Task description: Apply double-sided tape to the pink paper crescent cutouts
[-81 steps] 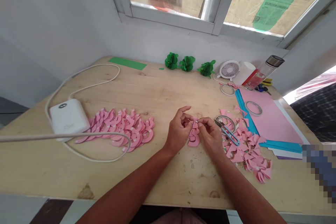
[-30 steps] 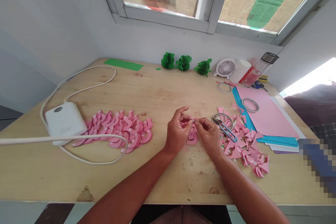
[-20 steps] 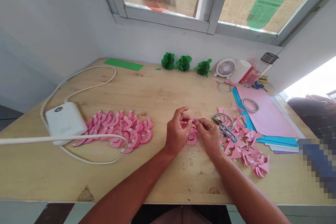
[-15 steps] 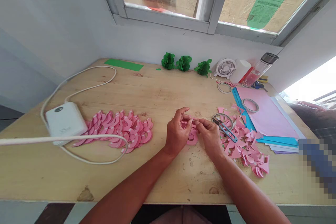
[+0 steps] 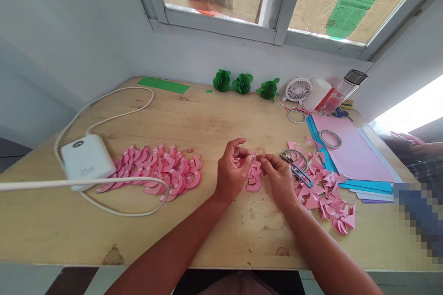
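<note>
My left hand [image 5: 231, 173] pinches a small curved pink paper piece between thumb and fingers, its index finger raised. Close beside it, my right hand [image 5: 278, 177] has thumb and index finger pressed together at that piece's edge; what lies between them is too small to make out. Under and between the hands, more curved pink paper cutouts [image 5: 254, 183] lie on the wooden table [image 5: 207, 235]. A blue utility knife [image 5: 302, 176] and a tape roll [image 5: 304, 156] rest on pink paper scraps [image 5: 328, 198] just right of my right hand.
Left are a heap of pink cutouts [image 5: 173, 170] and a white box-like device [image 5: 86, 159] with a looping cable [image 5: 121, 180]. Coloured sheets [image 5: 360, 152] lie right. Along the back stand green paper shapes [image 5: 243, 83], a small fan [image 5: 298, 89] and a bottle [image 5: 342, 94].
My right hand's fingertips have drawn slightly to the right, away from the left thumb. The left hand has shifted slightly left and up, uncovering more of the pink cutouts below.
</note>
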Demonstrator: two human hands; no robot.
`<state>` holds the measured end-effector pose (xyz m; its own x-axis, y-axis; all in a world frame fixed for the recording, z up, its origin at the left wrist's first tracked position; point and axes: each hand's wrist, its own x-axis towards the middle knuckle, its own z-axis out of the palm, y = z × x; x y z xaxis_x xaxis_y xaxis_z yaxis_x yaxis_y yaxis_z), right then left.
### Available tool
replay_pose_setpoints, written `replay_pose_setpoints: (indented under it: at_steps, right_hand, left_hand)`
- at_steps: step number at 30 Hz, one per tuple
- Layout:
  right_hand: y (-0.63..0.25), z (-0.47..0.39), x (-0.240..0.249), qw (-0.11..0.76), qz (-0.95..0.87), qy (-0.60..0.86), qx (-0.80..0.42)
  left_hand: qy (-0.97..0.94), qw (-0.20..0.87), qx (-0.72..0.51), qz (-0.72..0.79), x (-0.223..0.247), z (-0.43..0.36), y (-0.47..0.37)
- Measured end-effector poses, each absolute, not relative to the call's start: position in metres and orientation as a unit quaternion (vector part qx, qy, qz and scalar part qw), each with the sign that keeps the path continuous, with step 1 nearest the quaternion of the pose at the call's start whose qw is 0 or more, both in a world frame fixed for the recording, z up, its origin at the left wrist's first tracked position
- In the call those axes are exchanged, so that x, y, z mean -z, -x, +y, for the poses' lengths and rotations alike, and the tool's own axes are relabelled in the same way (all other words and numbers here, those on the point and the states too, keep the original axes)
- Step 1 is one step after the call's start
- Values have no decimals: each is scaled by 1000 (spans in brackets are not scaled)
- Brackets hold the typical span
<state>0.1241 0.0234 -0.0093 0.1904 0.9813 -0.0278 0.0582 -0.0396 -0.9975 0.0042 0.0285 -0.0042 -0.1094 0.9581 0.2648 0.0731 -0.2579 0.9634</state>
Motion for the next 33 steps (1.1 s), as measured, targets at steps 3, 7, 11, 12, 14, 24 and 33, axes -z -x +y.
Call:
replay_pose_setpoints:
  at_steps: [3,7,11,12,14,24,33]
  right_hand:
    - [-122,20,4,504,-488,561,-441]
    - [-121,18,4,506,-498,551,-439]
    - [-122,22,15,526,-491,547,-428]
    - [-123,23,18,530,-488,548,-425]
    - [-123,24,22,533,-485,552,-419]
    - [-125,27,23,545,-457,545,-444]
    - [-127,26,24,563,-446,529,-452]
  left_hand:
    - [-517,441,-576,454,3,29,-6]
    - [-506,459,-572,454,4,28,-9]
    - [-519,443,-565,464,5,27,-9]
    - [-523,440,-563,463,6,27,-9]
    - [-529,438,-561,462,6,27,-9]
    - [-538,453,-541,461,12,33,-3]
    - [-560,485,-498,450,12,36,1]
